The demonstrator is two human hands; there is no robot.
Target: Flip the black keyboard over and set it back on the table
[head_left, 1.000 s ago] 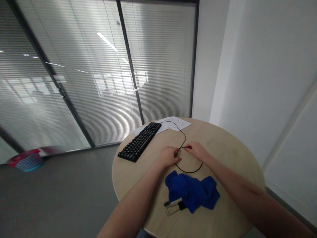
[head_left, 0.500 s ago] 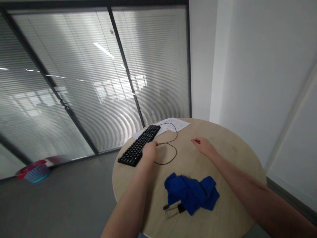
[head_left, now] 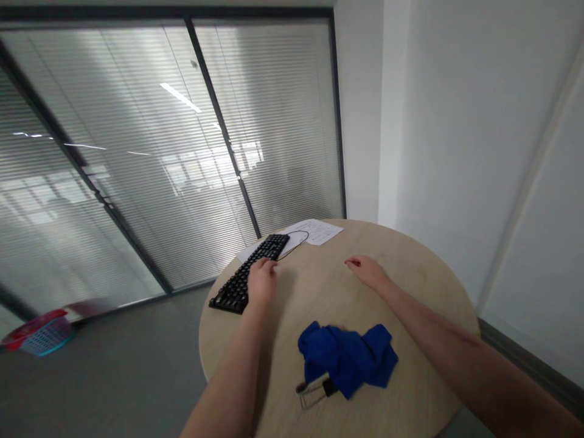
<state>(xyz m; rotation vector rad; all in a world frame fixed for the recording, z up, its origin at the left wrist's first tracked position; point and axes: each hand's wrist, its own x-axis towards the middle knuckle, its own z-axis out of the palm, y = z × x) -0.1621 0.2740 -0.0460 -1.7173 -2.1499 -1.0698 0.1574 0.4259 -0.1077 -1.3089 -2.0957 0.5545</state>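
My left hand [head_left: 262,283] is at the near right side of the black keyboard [head_left: 249,274], fingers bent around its thin black cable [head_left: 296,243]. From the keyboard's far end the cable curves round and runs back to the fingertips. My right hand [head_left: 366,271] is over the right part of the table, apart from other things. Its fingers are curled together with nothing visible in them. A crumpled blue cloth [head_left: 349,359] lies closer to me, between my forearms. Next to its left corner is a thin wire-framed item with dark ends [head_left: 312,392], whose kind I cannot tell.
The round wooden table [head_left: 410,261] carries printed paper sheets [head_left: 322,231] at its far edge, partly under the keyboard. A red and blue plastic basket [head_left: 43,334] stands on the floor at left. Glass panels with blinds [head_left: 283,121] and a white wall [head_left: 456,152] stand behind.
My left hand has shifted onto the keyboard's edge, and the wide cable loop on the table has been drawn in. My right hand has kept its place and shape. The view has turned slightly.
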